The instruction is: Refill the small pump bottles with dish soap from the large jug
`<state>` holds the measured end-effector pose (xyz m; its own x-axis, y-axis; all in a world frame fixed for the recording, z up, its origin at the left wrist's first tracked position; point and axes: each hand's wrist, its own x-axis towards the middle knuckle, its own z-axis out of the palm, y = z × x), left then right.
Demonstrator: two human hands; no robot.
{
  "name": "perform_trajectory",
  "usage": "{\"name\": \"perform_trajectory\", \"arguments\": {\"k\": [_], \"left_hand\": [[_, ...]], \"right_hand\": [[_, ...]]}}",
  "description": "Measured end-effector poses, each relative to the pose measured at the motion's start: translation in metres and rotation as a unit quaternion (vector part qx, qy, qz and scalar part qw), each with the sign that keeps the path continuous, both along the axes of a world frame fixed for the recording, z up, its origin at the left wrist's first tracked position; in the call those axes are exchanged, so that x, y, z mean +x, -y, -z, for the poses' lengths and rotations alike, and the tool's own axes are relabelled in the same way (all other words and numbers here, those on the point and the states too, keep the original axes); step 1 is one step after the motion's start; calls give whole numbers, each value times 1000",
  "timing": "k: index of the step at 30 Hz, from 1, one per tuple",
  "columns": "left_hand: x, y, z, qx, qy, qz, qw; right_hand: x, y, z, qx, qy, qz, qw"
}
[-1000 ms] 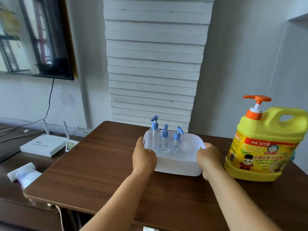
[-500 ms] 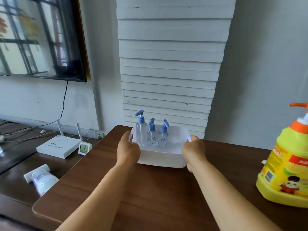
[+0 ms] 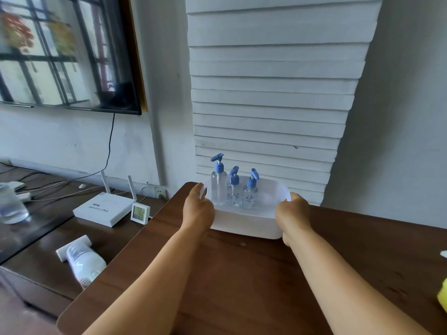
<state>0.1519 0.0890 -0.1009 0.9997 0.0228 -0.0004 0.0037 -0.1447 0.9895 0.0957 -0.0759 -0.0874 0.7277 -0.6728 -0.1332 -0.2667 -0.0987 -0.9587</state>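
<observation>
A white plastic basin (image 3: 246, 224) sits at the far left corner of the brown table (image 3: 242, 281). Inside it stand three clear pump bottles with blue heads: a tall one (image 3: 218, 187) on the left, a shorter one (image 3: 233, 191) in the middle and another (image 3: 249, 193) on the right. My left hand (image 3: 198, 209) grips the basin's left rim. My right hand (image 3: 294, 213) grips its right rim. Only a yellow sliver of the large soap jug (image 3: 443, 294) shows at the right edge.
Left of the table is a lower dark cabinet (image 3: 48, 238) with a white router (image 3: 104, 209), a small thermometer display (image 3: 140, 213), a white bottle lying down (image 3: 82, 258) and cables. A stack of white boards (image 3: 273, 93) leans on the wall behind the basin.
Both hands have slid the basin with its bottles toward the table's far left corner. The yellow jug has almost left the view on the right.
</observation>
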Motion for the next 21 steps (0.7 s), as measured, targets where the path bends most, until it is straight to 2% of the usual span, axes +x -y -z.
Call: {"name": "perform_trajectory", "arguments": {"k": [7, 16, 21], "left_hand": [[6, 1, 5, -29, 9, 9, 1000], [3, -1, 4, 101, 51, -2, 994], [4, 0, 4, 136, 95, -16, 986]], "right_hand": [[6, -5, 5, 29, 7, 18, 999], [-3, -5, -3, 30, -6, -15, 999], [-7, -8, -7, -18, 0, -32, 999]]}}
